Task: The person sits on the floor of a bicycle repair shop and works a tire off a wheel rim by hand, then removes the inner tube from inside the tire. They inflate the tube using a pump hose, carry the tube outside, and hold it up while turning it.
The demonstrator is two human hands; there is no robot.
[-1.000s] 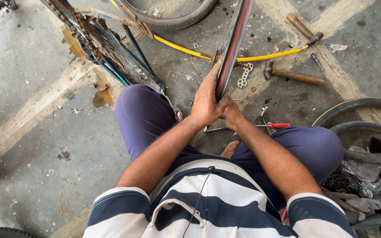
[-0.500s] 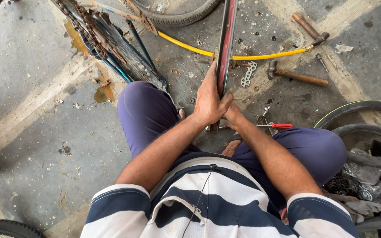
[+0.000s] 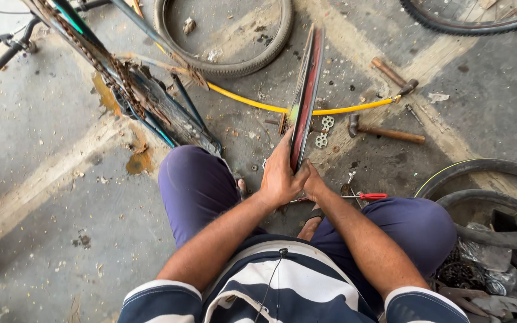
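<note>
Navy-and-white striped short-sleeved shirt, thin black cord down the chest; purple trousers, bare forearms

I'm looking down at a stained concrete floor: two hammers, a yellow hose, a loose tyre, a red-handled screwdriver and scattered nuts are lying on it.

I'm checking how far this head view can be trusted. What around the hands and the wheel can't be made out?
- Right hand: mostly hidden behind the upright wheel rim and the left hand; its grip is unclear.
- Wheel rim: seen edge-on, so spokes and hub are not visible.
- Bicycle frame: cut off by the top edge.
- Small parts beside the hammer: too small to identify.
</note>
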